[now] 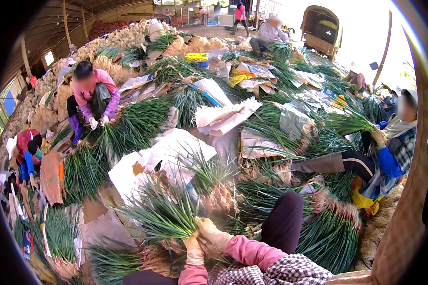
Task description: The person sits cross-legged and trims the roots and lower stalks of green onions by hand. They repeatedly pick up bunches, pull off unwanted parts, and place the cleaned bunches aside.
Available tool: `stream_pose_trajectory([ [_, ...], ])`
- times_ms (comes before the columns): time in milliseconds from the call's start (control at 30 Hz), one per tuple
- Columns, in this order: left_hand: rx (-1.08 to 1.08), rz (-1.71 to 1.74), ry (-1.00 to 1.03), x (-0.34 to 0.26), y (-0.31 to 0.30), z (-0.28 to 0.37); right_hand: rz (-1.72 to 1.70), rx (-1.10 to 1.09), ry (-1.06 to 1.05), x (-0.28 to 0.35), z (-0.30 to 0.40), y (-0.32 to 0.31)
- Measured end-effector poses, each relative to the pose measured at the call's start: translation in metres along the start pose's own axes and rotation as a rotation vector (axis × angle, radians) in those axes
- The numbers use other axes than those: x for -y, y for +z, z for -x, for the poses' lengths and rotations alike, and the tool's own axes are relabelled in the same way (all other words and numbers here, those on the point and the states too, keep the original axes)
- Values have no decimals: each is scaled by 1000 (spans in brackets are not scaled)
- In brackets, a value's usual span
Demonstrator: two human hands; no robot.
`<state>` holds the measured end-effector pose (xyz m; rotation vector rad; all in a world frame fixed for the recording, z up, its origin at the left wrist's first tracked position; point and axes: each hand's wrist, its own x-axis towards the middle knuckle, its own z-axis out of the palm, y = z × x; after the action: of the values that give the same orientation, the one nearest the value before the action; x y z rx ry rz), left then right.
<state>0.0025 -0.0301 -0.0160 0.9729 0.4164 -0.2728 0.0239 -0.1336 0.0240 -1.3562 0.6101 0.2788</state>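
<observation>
Both my hands wear pale gloves below pink sleeves. My left hand (193, 247) and my right hand (211, 231) close together around the base of a bunch of green onions (171, 217), whose green leaves fan out to the upper left. Its roots hang below the gloves, partly hidden by them. Another onion bunch (142, 262) lies just below on the left, roots towards my lap. Beyond my hands stands a bunch with pale tangled roots (217, 199). Which glove is left or right is judged from the sleeves' crossing arms and is not certain.
White woven sacks (171, 153) lie among onion heaps ahead. A large bundle (331, 235) lies right of my knee. A co-worker in pink (94, 89) crouches at upper left; another (396, 142) sits at right, holding onions. A truck (321, 32) stands at the back.
</observation>
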Motion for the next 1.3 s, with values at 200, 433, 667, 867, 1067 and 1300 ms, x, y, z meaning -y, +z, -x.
stream_pose_trajectory([
  [200, 39, 44, -17, -18, -9, 6, -499, 147, 249, 52, 46, 8],
  [433, 160, 204, -128, -100, 20, 38, 931, -106, -539, 28, 13, -47],
  [667, 52, 109, -159, -88, -4, 16, 1342, -244, -236, 42, -23, -84],
  [867, 20, 105, -262, -34, -17, -15, 1055, -541, -209, 87, -141, -105],
  [1067, -43, -36, -202, -38, -6, -11, 854, -411, -171, 78, -136, -65],
  [1300, -13, -170, -101, -31, -1, -6, 839, -131, -543, 4, -23, 1],
])
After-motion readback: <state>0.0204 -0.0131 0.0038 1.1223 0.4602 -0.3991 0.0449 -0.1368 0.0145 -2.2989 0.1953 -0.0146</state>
